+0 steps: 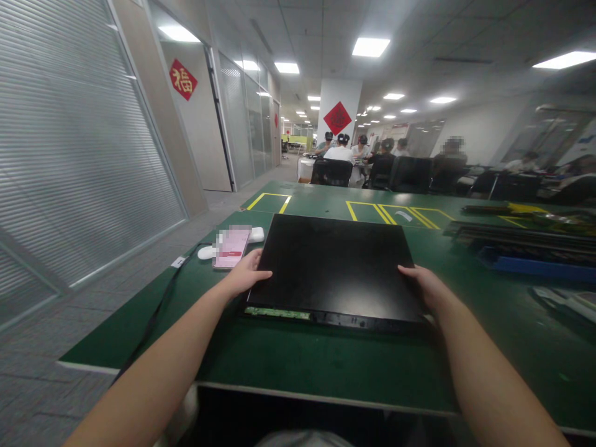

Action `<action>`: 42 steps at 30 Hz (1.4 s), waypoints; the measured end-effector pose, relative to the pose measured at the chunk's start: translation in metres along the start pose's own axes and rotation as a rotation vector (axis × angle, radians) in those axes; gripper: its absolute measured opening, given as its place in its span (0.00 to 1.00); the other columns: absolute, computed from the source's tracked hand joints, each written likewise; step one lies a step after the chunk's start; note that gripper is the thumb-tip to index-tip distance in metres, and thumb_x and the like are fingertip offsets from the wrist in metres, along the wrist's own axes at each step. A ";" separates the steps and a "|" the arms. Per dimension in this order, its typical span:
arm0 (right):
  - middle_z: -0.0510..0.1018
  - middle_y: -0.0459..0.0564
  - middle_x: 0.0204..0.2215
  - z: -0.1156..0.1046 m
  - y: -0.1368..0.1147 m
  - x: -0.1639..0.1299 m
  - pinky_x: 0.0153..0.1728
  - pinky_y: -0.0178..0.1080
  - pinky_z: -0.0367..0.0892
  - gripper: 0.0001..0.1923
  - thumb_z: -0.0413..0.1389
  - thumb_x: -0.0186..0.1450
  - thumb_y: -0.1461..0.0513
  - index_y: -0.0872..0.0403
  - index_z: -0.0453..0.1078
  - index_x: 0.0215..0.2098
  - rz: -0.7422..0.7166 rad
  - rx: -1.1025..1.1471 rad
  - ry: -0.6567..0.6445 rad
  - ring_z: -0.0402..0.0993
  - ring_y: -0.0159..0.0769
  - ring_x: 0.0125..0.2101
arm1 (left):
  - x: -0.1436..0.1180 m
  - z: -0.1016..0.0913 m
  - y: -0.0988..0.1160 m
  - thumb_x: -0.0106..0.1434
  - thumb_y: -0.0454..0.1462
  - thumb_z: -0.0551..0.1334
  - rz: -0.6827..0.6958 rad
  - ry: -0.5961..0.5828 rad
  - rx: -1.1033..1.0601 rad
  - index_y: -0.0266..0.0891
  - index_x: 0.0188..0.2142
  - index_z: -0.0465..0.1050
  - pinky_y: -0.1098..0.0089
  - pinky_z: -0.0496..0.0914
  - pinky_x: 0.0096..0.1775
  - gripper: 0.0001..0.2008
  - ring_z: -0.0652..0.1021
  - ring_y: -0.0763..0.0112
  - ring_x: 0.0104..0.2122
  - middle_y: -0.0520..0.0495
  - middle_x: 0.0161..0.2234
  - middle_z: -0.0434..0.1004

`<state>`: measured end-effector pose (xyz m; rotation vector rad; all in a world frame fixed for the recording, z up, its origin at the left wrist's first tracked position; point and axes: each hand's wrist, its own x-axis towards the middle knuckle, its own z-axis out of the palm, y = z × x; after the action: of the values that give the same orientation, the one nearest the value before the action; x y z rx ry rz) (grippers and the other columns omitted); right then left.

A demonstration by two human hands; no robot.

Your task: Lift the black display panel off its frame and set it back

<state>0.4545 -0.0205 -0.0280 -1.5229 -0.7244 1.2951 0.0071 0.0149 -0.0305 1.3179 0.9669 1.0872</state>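
A black LCD screen panel (335, 267) is in front of me over the green table, its dark face up. Along its near edge runs a narrow green circuit board (277, 313), on the left part. My left hand (246, 273) grips the panel's left edge, thumb on the front face and fingers behind. At the opposite edge my right hand (426, 287) holds it the same way, with most fingers hidden. Whether the panel's underside rests on the table, I cannot tell.
A phone (235, 245) rests on a white stand (256, 234) left of the panel, near a black cable (156, 316). Yellow tape outlines (372, 212) mark the green table (326, 366). Dark strips (516, 242) and a blue tray (535, 262) lie at right. Several people sit beyond.
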 end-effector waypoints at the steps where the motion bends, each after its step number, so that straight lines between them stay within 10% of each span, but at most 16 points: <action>1: 0.81 0.52 0.31 0.000 0.000 0.000 0.33 0.43 0.73 0.19 0.60 0.57 0.63 0.52 0.69 0.48 0.001 0.004 -0.001 0.78 0.42 0.29 | 0.000 0.000 0.000 0.42 0.29 0.71 0.001 0.000 0.001 0.40 0.46 0.66 0.48 0.61 0.60 0.31 0.69 0.49 0.59 0.40 0.54 0.75; 42: 0.82 0.53 0.31 -0.001 0.000 -0.002 0.31 0.45 0.74 0.17 0.59 0.58 0.62 0.51 0.69 0.47 0.025 -0.035 -0.009 0.79 0.44 0.29 | 0.000 -0.001 -0.001 0.43 0.29 0.72 0.017 -0.016 -0.011 0.39 0.48 0.67 0.49 0.58 0.62 0.32 0.69 0.50 0.60 0.39 0.55 0.75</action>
<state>0.4548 -0.0227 -0.0273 -1.5596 -0.7394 1.3145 0.0063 0.0154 -0.0320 1.3259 0.9384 1.0923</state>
